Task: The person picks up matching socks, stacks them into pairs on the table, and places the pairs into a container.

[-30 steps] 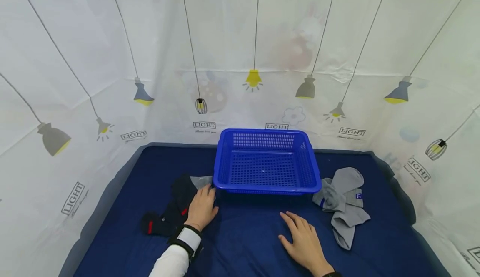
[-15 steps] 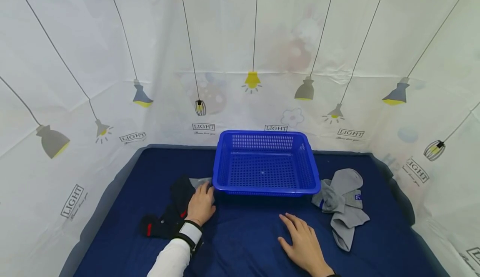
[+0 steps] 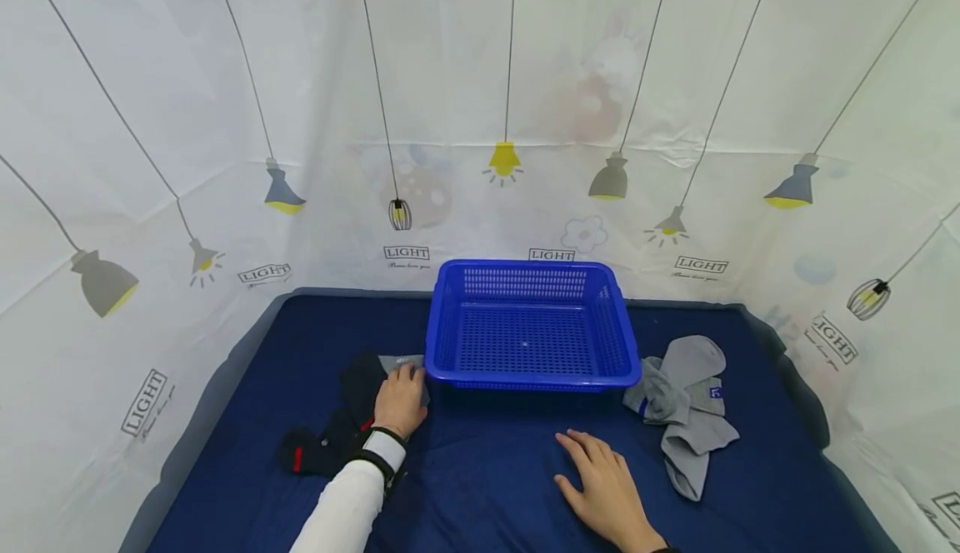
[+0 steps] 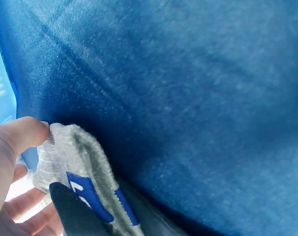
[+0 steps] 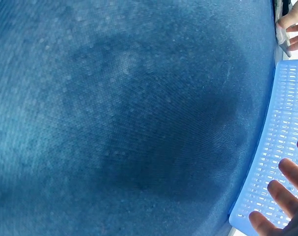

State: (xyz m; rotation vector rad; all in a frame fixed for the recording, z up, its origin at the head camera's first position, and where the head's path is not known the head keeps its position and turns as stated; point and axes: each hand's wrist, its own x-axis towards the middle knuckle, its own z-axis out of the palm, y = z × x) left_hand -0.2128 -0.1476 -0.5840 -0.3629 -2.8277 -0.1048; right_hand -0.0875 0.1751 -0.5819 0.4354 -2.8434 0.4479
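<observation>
Head cam: L fingers (image 3: 406, 376) pinch grey sock (image 3: 393, 361); R fingers (image 3: 592, 450) spread; wall txt (image 3: 407, 253) "LIGHT".

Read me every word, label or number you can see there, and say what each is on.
"LIGHT": boxed, repeated across the white wall sheet.
Script under those boxes: too small to read.
White lettering on the blue patch of the gray sock pinched by the left hand: partly hidden, unreadable.
Mark on the blue tag of the gray socks at right: too small.
No numbers readable.
</observation>
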